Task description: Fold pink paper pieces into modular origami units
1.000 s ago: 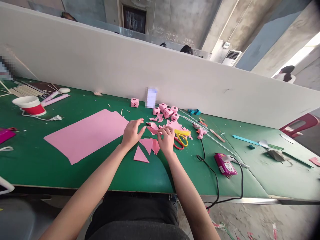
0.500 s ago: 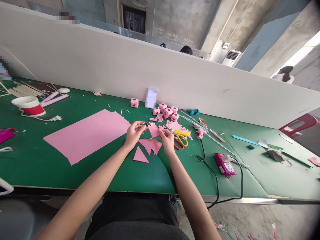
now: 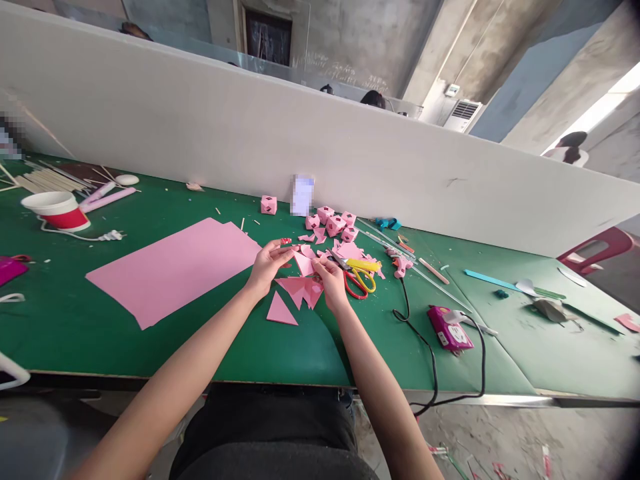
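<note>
A small pink paper piece (image 3: pixel 303 263) is pinched between my two hands above the table. My left hand (image 3: pixel 270 265) has its fingers closed on the left edge of it, and my right hand (image 3: pixel 330 279) grips the right edge. Just below lie several pink paper triangles (image 3: pixel 283 309). Scissors (image 3: pixel 361 279) with yellow and red handles rest right beside my right hand. Pink scraps (image 3: pixel 350 250) are scattered behind the hands. Farther back sit several folded pink paper cubes (image 3: pixel 335 225), and one more cube (image 3: pixel 269 205) stands apart to their left.
Large pink paper sheets (image 3: pixel 170 273) lie on the left. A pink glue gun (image 3: pixel 402 267) trails a black cord to a magenta box (image 3: pixel 450 328) on the right. A red-and-white cup (image 3: pixel 59 211) stands far left. A white partition (image 3: pixel 225 133) bounds the table's back.
My left hand has moved right and closed on the pink paper piece. Both hands now hold it, and it has tilted slightly in the last half second.
</note>
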Available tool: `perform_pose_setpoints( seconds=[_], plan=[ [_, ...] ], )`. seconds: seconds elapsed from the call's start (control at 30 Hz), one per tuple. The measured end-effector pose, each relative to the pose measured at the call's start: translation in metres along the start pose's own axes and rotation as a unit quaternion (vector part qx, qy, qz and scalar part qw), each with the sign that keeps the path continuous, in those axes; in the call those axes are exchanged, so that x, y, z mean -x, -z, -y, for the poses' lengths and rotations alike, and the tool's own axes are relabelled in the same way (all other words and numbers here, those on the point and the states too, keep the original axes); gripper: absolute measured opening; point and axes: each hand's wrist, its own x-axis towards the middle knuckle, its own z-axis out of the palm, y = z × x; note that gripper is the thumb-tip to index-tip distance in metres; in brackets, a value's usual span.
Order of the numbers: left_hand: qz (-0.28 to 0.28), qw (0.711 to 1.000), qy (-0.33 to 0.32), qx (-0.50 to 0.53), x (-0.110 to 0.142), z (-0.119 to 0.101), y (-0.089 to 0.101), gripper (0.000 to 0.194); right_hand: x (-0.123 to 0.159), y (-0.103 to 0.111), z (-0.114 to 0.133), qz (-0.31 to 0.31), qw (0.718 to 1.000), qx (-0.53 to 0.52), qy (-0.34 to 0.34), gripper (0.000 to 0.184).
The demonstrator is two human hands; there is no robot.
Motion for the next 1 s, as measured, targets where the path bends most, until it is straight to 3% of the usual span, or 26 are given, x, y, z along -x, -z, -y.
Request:
perform_pose_setpoints(
  seconds=[0.1,0.33,0.53,0.63,0.77,0.9,1.0],
  plan=[
    [-0.019,0.999,0.017,0.021,-0.003,0.001,0.001,0.054,0.002,-0.002,0.001,0.005,1.0,0.008,-0.002,0.051],
    [-0.072,0.995,0.044,0.055,-0.009,0.004,0.006,0.047,0.001,-0.005,-0.002,0.049,0.993,0.07,0.086,0.057],
    [-0.094,0.992,0.062,0.063,-0.011,0.006,0.008,0.048,0.002,-0.004,-0.003,0.064,0.994,0.061,0.066,0.051],
    [-0.107,0.99,0.059,0.072,-0.012,0.006,0.009,0.048,0.003,-0.004,0.0,0.05,0.995,0.058,0.065,0.053],
    [-0.125,0.988,0.041,0.077,-0.012,0.007,0.008,0.048,0.002,-0.004,-0.001,0.076,0.994,0.056,0.054,0.057],
    [-0.134,0.987,0.039,0.081,-0.012,0.006,0.009,0.047,-0.003,0.003,-0.003,0.052,0.98,0.153,0.114,0.046],
    [-0.141,0.984,0.051,0.097,-0.014,0.005,0.011,0.044,-0.005,0.013,-0.003,0.032,0.938,0.3,0.168,0.035]
  ],
)
